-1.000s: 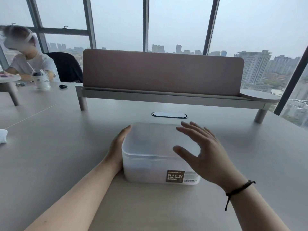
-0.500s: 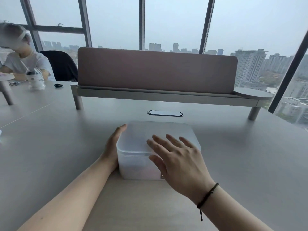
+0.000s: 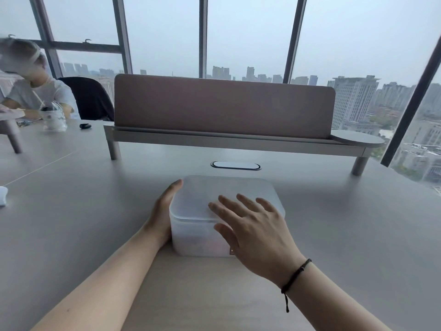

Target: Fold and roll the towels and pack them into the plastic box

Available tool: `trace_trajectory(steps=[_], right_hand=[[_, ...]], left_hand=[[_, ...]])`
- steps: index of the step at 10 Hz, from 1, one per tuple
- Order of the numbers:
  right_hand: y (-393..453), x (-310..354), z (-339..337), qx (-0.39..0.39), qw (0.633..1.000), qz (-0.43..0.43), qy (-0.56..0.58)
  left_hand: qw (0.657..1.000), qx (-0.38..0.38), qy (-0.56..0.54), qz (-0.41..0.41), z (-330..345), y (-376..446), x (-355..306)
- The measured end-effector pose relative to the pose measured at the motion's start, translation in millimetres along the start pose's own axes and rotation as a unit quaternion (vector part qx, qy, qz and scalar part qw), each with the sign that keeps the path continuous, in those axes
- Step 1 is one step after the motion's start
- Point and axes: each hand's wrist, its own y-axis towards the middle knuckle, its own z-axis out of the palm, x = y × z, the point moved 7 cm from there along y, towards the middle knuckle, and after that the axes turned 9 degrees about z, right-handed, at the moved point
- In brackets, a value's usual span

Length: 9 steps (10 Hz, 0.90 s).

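A frosted plastic box (image 3: pixel 205 237) with its lid (image 3: pixel 229 194) on stands on the grey table, near me in the middle. Something pinkish shows faintly through its front wall; I cannot tell what it is. My left hand (image 3: pixel 164 211) lies flat against the box's left side, fingers straight. My right hand (image 3: pixel 253 225) is over the lid's front right part with fingers spread and straight. Whether the palm touches the lid is unclear. A black cord bracelet is on my right wrist.
A brown desk divider (image 3: pixel 224 106) on a raised shelf crosses the far side of the table (image 3: pixel 334 223), with a cable port (image 3: pixel 235 165) in front of it. Another person sits at far left beside a cup (image 3: pixel 53 119). A white object (image 3: pixel 2 195) lies at the left edge.
My right hand has come in from the right and settled over the lid's front. My left hand stays against the box's left side. The box has not visibly shifted on the table.
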Motion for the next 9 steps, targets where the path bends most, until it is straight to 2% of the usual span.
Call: trace_trajectory(steps=[3,5,6,8,9], right_hand=[[-3,41,6,-0.034,0.998,-0.06,0.013],[2,65,10,-0.103,0.991,-0.058,0.057],[1,63,9,-0.111,0.989,-0.061,0.076],[-1,63,1,-0.034,0.989,-0.078,0.122],[-8,40,-34,0.025,0.941,-0.005,0.339]], left_hand=[[0.999,0.028,-0.029,0.025,0,3,1],[0.998,0.031,-0.027,0.049,-2,8,0],[0.998,0.03,-0.023,0.046,-3,8,1],[0.999,0.013,-0.018,0.043,-6,8,-1],[0.999,0.009,-0.023,0.026,-2,5,-1]])
